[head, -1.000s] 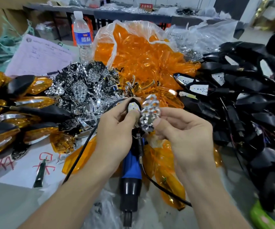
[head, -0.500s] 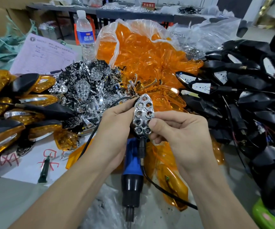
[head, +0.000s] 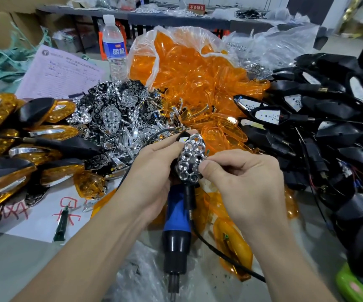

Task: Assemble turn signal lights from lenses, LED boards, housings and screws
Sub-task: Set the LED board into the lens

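Note:
My left hand (head: 152, 171) grips a black housing (head: 181, 136) with its white LED board just showing at the top. A chrome honeycomb reflector (head: 190, 160) lies over the housing's face, and my right hand (head: 241, 182) pinches its lower right edge with thumb and forefinger. The housing's black wire (head: 154, 135) loops away to the left. Behind lie a heap of chrome reflectors (head: 115, 118), a clear bag of orange lenses (head: 189, 70) and a pile of black housings with boards (head: 320, 118).
A blue and black electric screwdriver (head: 177, 227) lies on the table under my hands, its cord trailing right. Finished amber signals (head: 23, 136) are stacked at the left. A water bottle (head: 114, 46), a printed sheet (head: 60, 75) and loose orange lenses (head: 232, 243) surround the work spot.
The reflector, held apart beside the housing a second ago, now lies flat over the housing's face. My right thumb has shifted to its lower right edge.

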